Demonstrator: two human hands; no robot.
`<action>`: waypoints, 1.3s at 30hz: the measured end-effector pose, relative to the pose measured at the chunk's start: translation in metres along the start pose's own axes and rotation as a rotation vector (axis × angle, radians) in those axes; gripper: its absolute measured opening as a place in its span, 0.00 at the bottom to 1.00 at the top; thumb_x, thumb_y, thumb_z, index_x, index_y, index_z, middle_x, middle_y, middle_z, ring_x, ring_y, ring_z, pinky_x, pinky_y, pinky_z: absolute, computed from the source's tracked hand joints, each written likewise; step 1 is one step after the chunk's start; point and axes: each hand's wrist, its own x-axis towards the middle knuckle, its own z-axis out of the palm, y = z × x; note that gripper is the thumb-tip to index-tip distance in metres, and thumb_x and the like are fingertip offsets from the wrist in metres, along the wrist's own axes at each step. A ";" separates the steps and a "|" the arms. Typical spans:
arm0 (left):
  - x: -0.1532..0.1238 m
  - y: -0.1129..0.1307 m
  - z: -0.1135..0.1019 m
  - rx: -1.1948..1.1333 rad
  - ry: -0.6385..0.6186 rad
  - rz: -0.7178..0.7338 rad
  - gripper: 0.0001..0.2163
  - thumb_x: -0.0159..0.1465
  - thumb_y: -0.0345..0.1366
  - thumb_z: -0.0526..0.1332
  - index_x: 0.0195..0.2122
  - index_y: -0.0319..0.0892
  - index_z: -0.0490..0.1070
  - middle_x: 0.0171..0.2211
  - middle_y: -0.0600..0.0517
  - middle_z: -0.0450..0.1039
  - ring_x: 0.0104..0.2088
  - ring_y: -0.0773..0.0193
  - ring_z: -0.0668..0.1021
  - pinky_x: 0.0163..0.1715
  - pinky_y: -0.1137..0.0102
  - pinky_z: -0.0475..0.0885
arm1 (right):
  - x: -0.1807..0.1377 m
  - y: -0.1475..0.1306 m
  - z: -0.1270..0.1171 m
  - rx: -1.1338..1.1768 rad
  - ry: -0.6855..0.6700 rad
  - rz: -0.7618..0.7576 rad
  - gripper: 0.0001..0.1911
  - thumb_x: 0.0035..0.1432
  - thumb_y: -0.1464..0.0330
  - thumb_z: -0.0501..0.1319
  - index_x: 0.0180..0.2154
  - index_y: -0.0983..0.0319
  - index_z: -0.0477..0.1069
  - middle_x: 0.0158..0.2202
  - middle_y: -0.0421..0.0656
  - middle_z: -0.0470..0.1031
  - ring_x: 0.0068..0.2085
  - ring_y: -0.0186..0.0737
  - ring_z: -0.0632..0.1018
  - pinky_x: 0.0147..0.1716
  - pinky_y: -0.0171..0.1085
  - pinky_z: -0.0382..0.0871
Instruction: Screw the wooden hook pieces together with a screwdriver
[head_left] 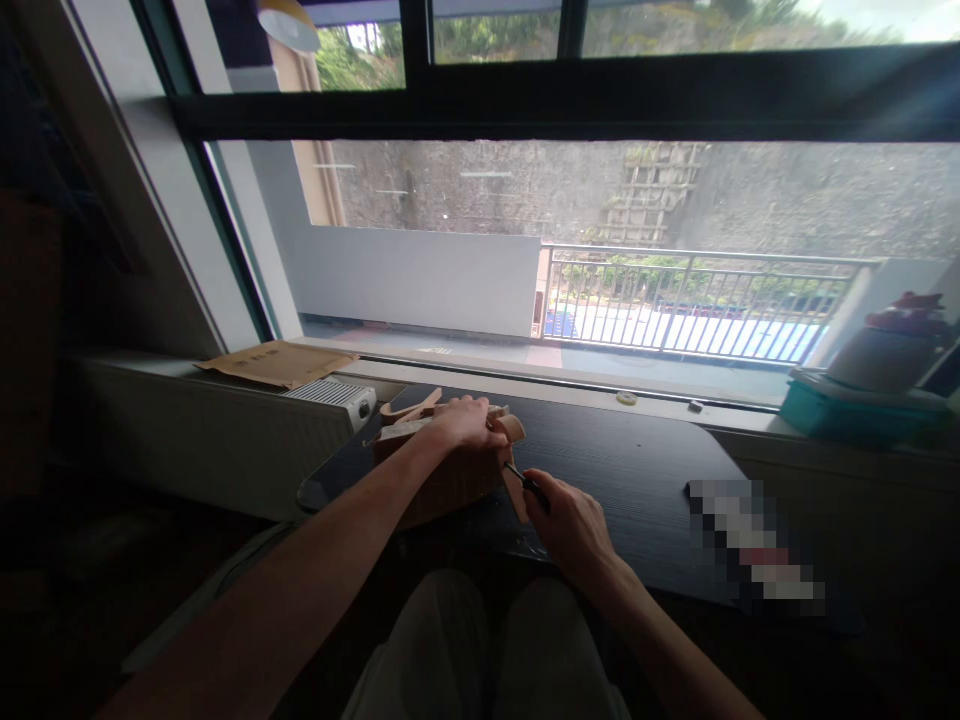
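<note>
A brown, leather-like bag (442,482) with tan straps stands on the dark table in front of me. My left hand (469,425) lies over its top, with the fingers curled round the right end beside a looped strap (512,428). My right hand (566,515) is closed round the black handle of a small screwdriver-like tool (534,490). Its thin shaft points up and left, and the tip meets the tan strap (517,495) hanging at the bag's right end. Exactly what the tip touches is too small to make out.
The black table (637,465) stands against a window sill. On its right lies a blurred-out oblong object (754,545). A brown envelope (281,363) rests on the white radiator (225,430) at left. A teal box (855,405) sits on the right sill, near a small roll (626,398).
</note>
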 end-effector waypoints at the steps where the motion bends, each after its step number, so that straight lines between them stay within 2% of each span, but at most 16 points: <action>1: 0.000 0.000 0.000 0.001 0.000 0.001 0.29 0.49 0.61 0.57 0.44 0.44 0.65 0.49 0.40 0.69 0.50 0.46 0.70 0.42 0.60 0.67 | 0.000 -0.002 -0.002 -0.075 -0.003 -0.044 0.15 0.62 0.64 0.50 0.47 0.54 0.70 0.35 0.41 0.78 0.33 0.36 0.77 0.27 0.31 0.59; 4: 0.001 0.000 0.001 0.007 0.001 -0.009 0.31 0.48 0.62 0.56 0.45 0.43 0.65 0.50 0.40 0.68 0.50 0.45 0.70 0.43 0.60 0.67 | 0.000 -0.005 -0.005 -0.246 -0.002 -0.153 0.14 0.63 0.67 0.49 0.45 0.56 0.71 0.31 0.41 0.76 0.31 0.35 0.76 0.24 0.31 0.55; 6: 0.001 0.000 0.001 0.011 0.002 -0.014 0.32 0.48 0.62 0.56 0.45 0.43 0.65 0.50 0.40 0.68 0.50 0.44 0.70 0.43 0.59 0.67 | 0.001 -0.004 -0.004 -0.267 0.005 -0.175 0.14 0.64 0.68 0.49 0.43 0.57 0.72 0.29 0.41 0.76 0.30 0.34 0.75 0.24 0.31 0.54; 10: 0.001 0.000 0.002 0.018 0.009 -0.007 0.31 0.49 0.61 0.56 0.46 0.43 0.65 0.50 0.40 0.68 0.49 0.45 0.70 0.43 0.59 0.66 | 0.002 0.002 0.000 -0.094 0.013 -0.106 0.14 0.63 0.66 0.49 0.42 0.56 0.72 0.32 0.40 0.77 0.32 0.34 0.76 0.27 0.30 0.57; 14: 0.000 0.001 0.002 0.015 0.012 0.003 0.30 0.50 0.59 0.56 0.46 0.42 0.65 0.49 0.39 0.68 0.48 0.45 0.71 0.43 0.58 0.66 | 0.004 0.010 0.004 0.113 -0.012 0.035 0.16 0.61 0.62 0.51 0.46 0.54 0.71 0.36 0.41 0.79 0.38 0.39 0.77 0.32 0.32 0.61; 17: 0.000 0.001 0.001 0.008 0.014 -0.005 0.31 0.49 0.61 0.56 0.46 0.42 0.65 0.49 0.39 0.68 0.49 0.45 0.70 0.43 0.59 0.66 | 0.005 0.010 0.004 0.154 -0.035 0.093 0.16 0.61 0.60 0.50 0.46 0.55 0.71 0.37 0.41 0.79 0.38 0.40 0.78 0.32 0.33 0.63; 22: 0.002 -0.002 0.001 0.010 -0.001 -0.027 0.33 0.48 0.63 0.55 0.46 0.42 0.65 0.50 0.39 0.68 0.49 0.44 0.70 0.42 0.59 0.67 | 0.006 -0.001 -0.004 -0.120 -0.034 -0.017 0.16 0.61 0.63 0.52 0.49 0.54 0.67 0.35 0.41 0.78 0.34 0.40 0.77 0.27 0.33 0.58; 25: 0.004 -0.003 0.001 0.015 -0.012 -0.027 0.34 0.48 0.64 0.55 0.46 0.42 0.65 0.50 0.39 0.68 0.49 0.43 0.70 0.43 0.58 0.67 | 0.007 -0.004 -0.009 -0.280 -0.021 -0.128 0.13 0.61 0.67 0.52 0.46 0.54 0.69 0.34 0.41 0.76 0.32 0.37 0.76 0.25 0.32 0.54; 28: 0.005 -0.003 0.002 0.013 -0.019 -0.030 0.34 0.48 0.64 0.54 0.47 0.42 0.65 0.50 0.39 0.68 0.50 0.43 0.70 0.44 0.59 0.66 | 0.008 -0.001 -0.008 -0.315 -0.014 -0.182 0.12 0.62 0.69 0.50 0.42 0.56 0.70 0.32 0.40 0.75 0.32 0.35 0.75 0.24 0.32 0.52; 31: 0.004 -0.002 0.002 0.027 -0.017 -0.031 0.33 0.49 0.62 0.55 0.48 0.43 0.65 0.51 0.40 0.68 0.50 0.45 0.70 0.44 0.60 0.66 | 0.009 0.005 -0.004 -0.206 -0.020 -0.127 0.13 0.62 0.66 0.50 0.43 0.55 0.71 0.34 0.39 0.76 0.32 0.34 0.75 0.26 0.32 0.55; 35: 0.003 -0.001 0.001 0.031 -0.015 -0.018 0.32 0.49 0.61 0.55 0.48 0.42 0.65 0.51 0.39 0.68 0.49 0.45 0.70 0.43 0.60 0.67 | 0.010 0.010 0.001 -0.010 -0.023 -0.014 0.15 0.61 0.63 0.51 0.46 0.53 0.71 0.40 0.39 0.77 0.39 0.37 0.77 0.32 0.32 0.60; 39: 0.005 -0.002 0.002 0.018 -0.015 -0.031 0.33 0.49 0.61 0.56 0.48 0.41 0.65 0.51 0.39 0.67 0.50 0.44 0.70 0.43 0.59 0.67 | 0.012 0.007 0.001 0.043 -0.063 0.107 0.16 0.61 0.60 0.49 0.47 0.52 0.71 0.39 0.40 0.78 0.41 0.41 0.77 0.32 0.34 0.60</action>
